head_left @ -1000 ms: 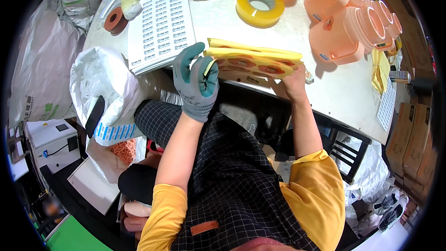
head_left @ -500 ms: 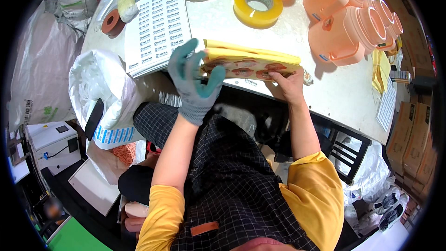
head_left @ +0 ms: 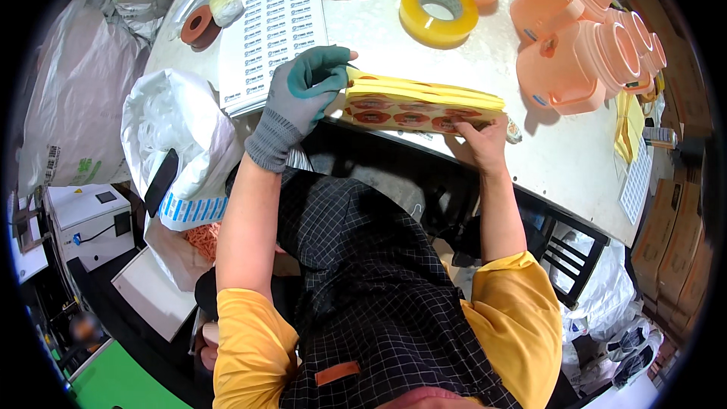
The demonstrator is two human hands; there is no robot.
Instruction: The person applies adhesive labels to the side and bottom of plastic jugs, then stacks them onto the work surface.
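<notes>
A stack of yellow-edged sticker sheets [head_left: 409, 115], with reddish oval stickers on its front face, stands tilted at the near edge of the table. My right hand [head_left: 486, 141] is bare and grips the right end, thumb on the front. At the left end, my left hand [head_left: 303, 87] wears a grey and teal glove with one fingertip bare. Its fingers are closed at the stack's upper left corner; exactly what they pinch there is partly hidden. Just behind the glove lies a pile of white printed label sheets [head_left: 284, 26].
A roll of clear yellow tape [head_left: 413, 23] lies behind the stack. Several peach plastic jugs [head_left: 564, 68] crowd the right side of the table [head_left: 363, 0]. A brown tape roll [head_left: 200, 28] sits far left. A white sack [head_left: 178, 117] of clear plastic pieces stands at my left.
My left hand has gone from spread fingers in front of the stack to a closed grasp at its left corner. The view has shifted slightly; my right hand keeps its grip.
</notes>
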